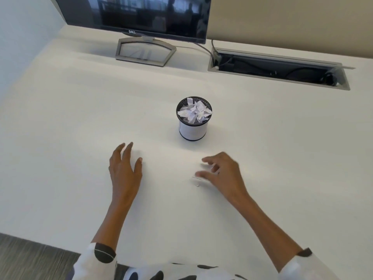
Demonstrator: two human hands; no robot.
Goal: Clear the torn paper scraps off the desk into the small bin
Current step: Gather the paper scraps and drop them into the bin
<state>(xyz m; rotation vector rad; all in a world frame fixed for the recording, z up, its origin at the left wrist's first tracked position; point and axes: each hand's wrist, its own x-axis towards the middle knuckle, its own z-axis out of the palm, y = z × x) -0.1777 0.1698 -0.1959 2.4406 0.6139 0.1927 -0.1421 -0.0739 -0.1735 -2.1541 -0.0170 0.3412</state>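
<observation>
The right hand (pixel 222 172) is smeared by motion, so its fingertips are hard to read; the fingers look loosely curled and spread low over the worktop (pixel 70 128), holding nothing that can be made out. Just left of those fingertips lie a few small pale scraps (pixel 196 181), nearly the same white as the surface, and whether the fingers touch them cannot be told. The monitor (pixel 141 15) at the far edge is cut off at the top, showing only its lower screen, which carries dim reflections, and its grey stand (pixel 145 50). To the far right, a cable tray (pixel 278 69) sunk into the worktop is dark inside, with its cords barely visible. The sleeves (pixel 96 259), white with dark spots, are cut off at the near edge.

The bin (pixel 193 119) stands upright near the middle of the worktop, beyond both hands and apart from them. It is a small round cup with a black mesh rim and a white wall, heaped with crumpled white paper (pixel 194 112) that reaches above the rim.

The left hand (pixel 125 168) rests flat near the worktop, fingers straight and slightly spread, empty.
</observation>
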